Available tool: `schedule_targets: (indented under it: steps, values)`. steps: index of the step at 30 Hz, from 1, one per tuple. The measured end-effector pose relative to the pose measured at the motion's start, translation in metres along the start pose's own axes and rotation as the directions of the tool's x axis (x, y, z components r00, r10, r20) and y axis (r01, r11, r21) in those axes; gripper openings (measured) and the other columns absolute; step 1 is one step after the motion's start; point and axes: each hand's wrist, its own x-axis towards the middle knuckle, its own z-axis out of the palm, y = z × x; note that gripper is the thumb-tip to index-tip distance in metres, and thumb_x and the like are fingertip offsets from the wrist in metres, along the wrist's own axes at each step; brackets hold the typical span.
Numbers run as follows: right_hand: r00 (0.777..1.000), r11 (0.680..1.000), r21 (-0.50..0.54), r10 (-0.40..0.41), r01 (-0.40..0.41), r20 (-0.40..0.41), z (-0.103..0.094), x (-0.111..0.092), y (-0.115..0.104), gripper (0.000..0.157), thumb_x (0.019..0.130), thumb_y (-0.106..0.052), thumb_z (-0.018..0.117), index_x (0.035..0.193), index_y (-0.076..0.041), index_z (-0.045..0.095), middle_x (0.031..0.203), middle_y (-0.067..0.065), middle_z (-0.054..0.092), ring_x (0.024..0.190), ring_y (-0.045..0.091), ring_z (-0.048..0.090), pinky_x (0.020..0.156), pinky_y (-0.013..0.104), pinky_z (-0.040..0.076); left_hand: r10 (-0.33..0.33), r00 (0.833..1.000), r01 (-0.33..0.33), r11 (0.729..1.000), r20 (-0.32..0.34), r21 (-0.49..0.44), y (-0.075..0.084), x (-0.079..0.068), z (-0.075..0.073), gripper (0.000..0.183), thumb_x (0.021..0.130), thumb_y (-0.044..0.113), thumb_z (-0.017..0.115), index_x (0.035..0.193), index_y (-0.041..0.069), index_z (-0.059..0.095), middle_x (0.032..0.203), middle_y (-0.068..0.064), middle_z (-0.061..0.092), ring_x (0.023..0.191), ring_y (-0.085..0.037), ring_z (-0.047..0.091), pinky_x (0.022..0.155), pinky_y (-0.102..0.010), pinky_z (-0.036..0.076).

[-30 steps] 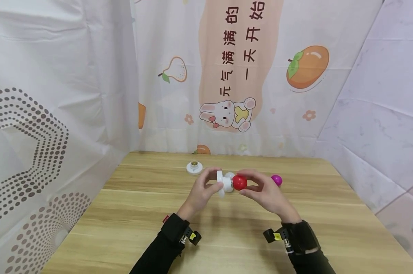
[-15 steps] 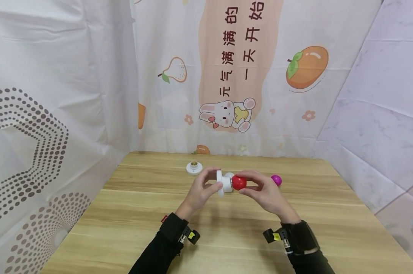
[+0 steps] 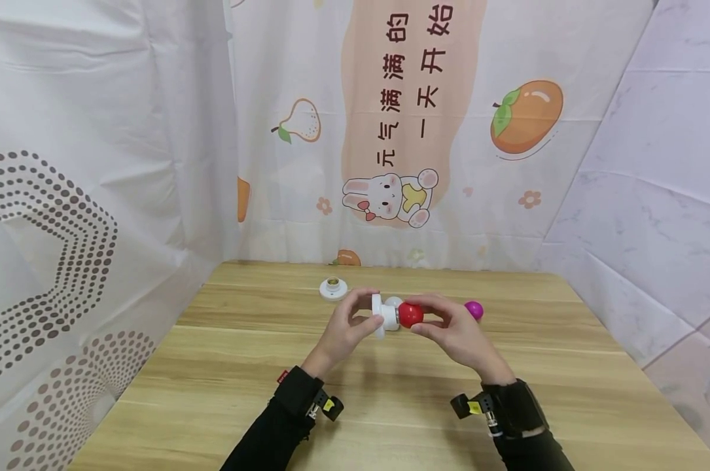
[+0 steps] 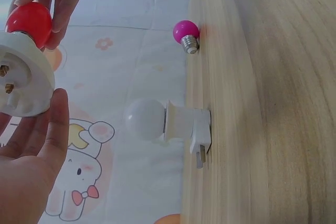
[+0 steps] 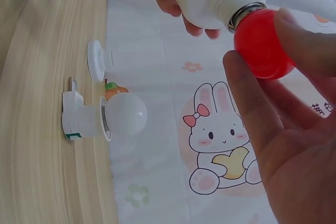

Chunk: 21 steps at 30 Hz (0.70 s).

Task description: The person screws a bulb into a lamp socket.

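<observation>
My left hand (image 3: 345, 328) grips a white round lamp holder (image 3: 379, 316) by its flat base, tipped on its side above the table. Two brass terminals show on the back of the holder in the left wrist view. Between thumb and fingers my right hand (image 3: 456, 330) pinches a red light bulb (image 3: 411, 315). The bulb's metal screw base sits at the mouth of the holder, with a strip of metal thread (image 5: 247, 15) still showing in the right wrist view.
Behind the hands stands a white bulb (image 4: 147, 119) in a white plug-in socket (image 4: 190, 123). A magenta bulb (image 3: 474, 310) lies to the right on the wooden table (image 3: 260, 353). Another white lamp holder (image 3: 334, 290) rests at the back left. Printed curtains surround the table.
Both hands keep nearly the same place and grip. The red bulb shifts very slightly left along with the right hand.
</observation>
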Motion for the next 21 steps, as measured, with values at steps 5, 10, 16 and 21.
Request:
schedule_targets:
  steps: [5, 10, 16, 21]
  values:
    - [1.000, 0.999, -0.015, 0.030, -0.030, 0.001, 0.0001, 0.0000, -0.0006, 0.047, 0.089, -0.006, 0.077, 0.134, -0.003, 0.064, 0.129, 0.013, 0.064, 0.112, 0.032, 0.063, 0.089, 0.033, 0.058, 0.007, 1.000, -0.007, 1.000, 0.002, 0.000, 0.0001, -0.0002, 0.0005, 0.052, 0.095, 0.021, 0.068, 0.138, -0.003, 0.050, 0.128, -0.023, 0.054, 0.117, -0.033, 0.055, 0.090, -0.032, 0.056]
    - [0.999, 0.999, -0.013, 0.048, -0.048, 0.008, -0.0002, -0.0004, 0.0006, 0.046, 0.090, -0.006, 0.077, 0.135, -0.006, 0.065, 0.129, 0.015, 0.065, 0.114, 0.032, 0.063, 0.089, 0.033, 0.058, 0.019, 1.000, -0.019, 1.000, -0.001, -0.002, -0.0008, -0.0002, 0.0010, 0.051, 0.095, 0.019, 0.069, 0.138, -0.003, 0.051, 0.127, -0.021, 0.056, 0.116, -0.030, 0.055, 0.090, -0.031, 0.056]
    - [0.997, 0.997, -0.024, 0.075, -0.075, 0.018, -0.0012, 0.0002, 0.0028, 0.044, 0.091, -0.007, 0.076, 0.134, -0.007, 0.065, 0.125, 0.015, 0.066, 0.110, 0.031, 0.065, 0.085, 0.030, 0.058, 0.031, 0.999, -0.031, 1.000, 0.006, -0.004, -0.0011, -0.0005, 0.0011, 0.049, 0.094, 0.013, 0.069, 0.137, -0.002, 0.052, 0.126, -0.023, 0.056, 0.115, -0.033, 0.055, 0.090, -0.033, 0.056]
    - [0.994, 0.994, -0.031, 0.105, -0.104, 0.022, -0.0017, 0.0001, 0.0021, 0.042, 0.093, -0.011, 0.075, 0.134, -0.009, 0.066, 0.122, 0.014, 0.067, 0.106, 0.030, 0.066, 0.083, 0.029, 0.058, 0.038, 0.999, -0.038, 0.999, 0.007, 0.005, -0.0008, -0.0004, 0.0011, 0.048, 0.093, 0.010, 0.070, 0.137, -0.001, 0.053, 0.124, -0.022, 0.057, 0.114, -0.035, 0.055, 0.090, -0.039, 0.056]
